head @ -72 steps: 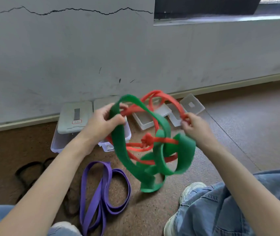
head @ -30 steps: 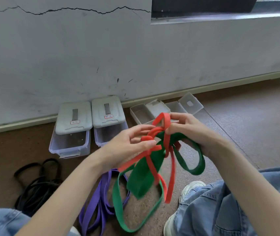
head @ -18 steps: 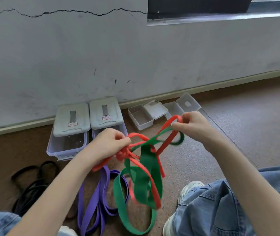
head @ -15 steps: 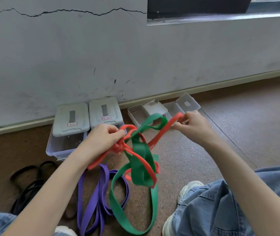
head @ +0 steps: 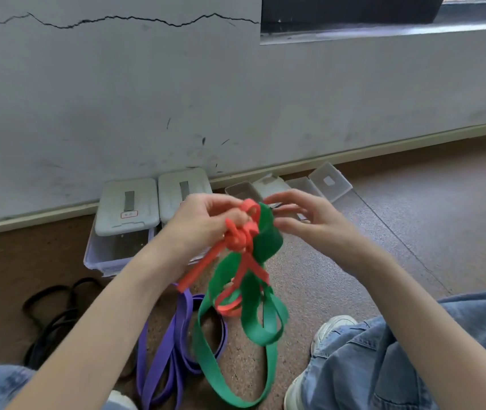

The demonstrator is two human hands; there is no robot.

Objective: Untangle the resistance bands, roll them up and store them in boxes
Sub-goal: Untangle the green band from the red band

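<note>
A thin red band (head: 239,235) is knotted around a wide green band (head: 253,315); both hang in the air in front of me. My left hand (head: 203,223) grips the red knot from the left. My right hand (head: 304,220) is just right of the knot with fingers spread, fingertips near the green band and holding nothing. Green loops trail down to the floor. A purple band (head: 173,350) lies on the floor below my left arm, and black bands (head: 55,318) lie at the left.
Two clear lidded boxes (head: 126,214) stand by the wall behind my hands. Small open white boxes (head: 324,182) sit to their right along the skirting. My jeans-clad knees and white shoes (head: 330,329) frame the brown floor below.
My right hand has let go of the red band and moved in toward the knot with fingers spread. My left hand has risen with the knot, and the loops hang lower.
</note>
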